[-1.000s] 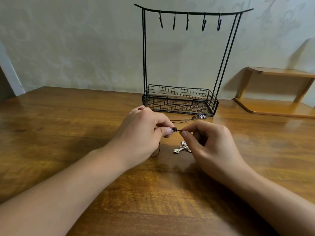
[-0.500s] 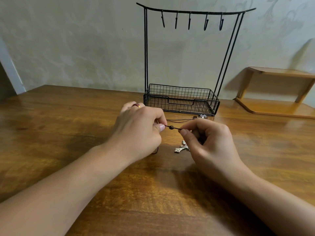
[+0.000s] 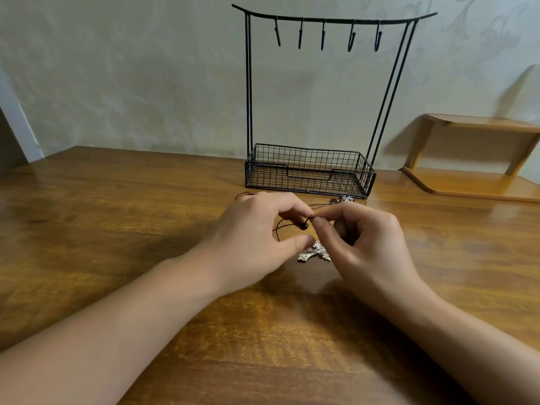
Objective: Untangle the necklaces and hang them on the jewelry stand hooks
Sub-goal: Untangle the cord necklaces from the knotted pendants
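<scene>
Resting on the wooden bench (image 3: 117,229), 2 forearms reach in. A silver cross pendant (image 3: 315,252) lies flat between the hands. Just above it, the left hand (image 3: 257,238) and right hand (image 3: 362,244) meet fingertip to fingertip, each grip pinching a thin dark cord (image 3: 285,226) by a small bead (image 3: 304,226), apparently a knot. Farther back another pendant (image 3: 346,198) lies beside the wire basket of the jewelry stand (image 3: 309,173), its 5 hooks (image 3: 322,35) bare.
</scene>
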